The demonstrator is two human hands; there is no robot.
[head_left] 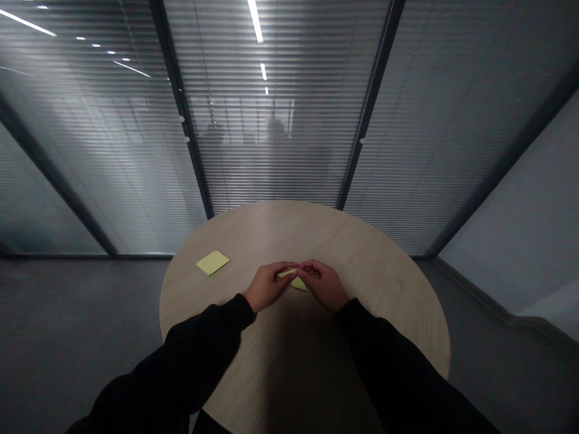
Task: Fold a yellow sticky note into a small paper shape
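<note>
Black long sleeves (pixel 199 337) nearest, rising from the bottom edge and ending at a bare left hand (pixel 268 285) and a bare right hand (pixel 326 286). Between these, just beyond the centre of the view, a small pale yellow sheet of paper (pixel 298 283), partly hidden by fingers. Both hands closed in a light pinch on it, thumbs toward the wearer, fingertips nearly meeting at the far edge. Impossible to tell whether creased, or whether lifted slightly or resting on the surface.

For good handling, as a judgement: pinch softly, line up edges before pressing, steady with the left and work with the right, and brace against the surface beneath, thin paper being likely to slip or wrinkle.

Off to the left, well apart and untouched, a second yellow paper piece (pixel 213 263), lying flat at an angle. Beneath everything, a round desk with light wood grain (pixel 384 265), a dark shadow (pixel 307 374) across its near part. Beyond, glass panels with grey horizontal blinds (pixel 289 175), dark upright frames (pixel 194 163), bright strip lights (pixel 256 21) and blurred shapes behind. Around, dim grey floor (pixel 67 325); at right, a plain pale wall (pixel 534 241).
</note>
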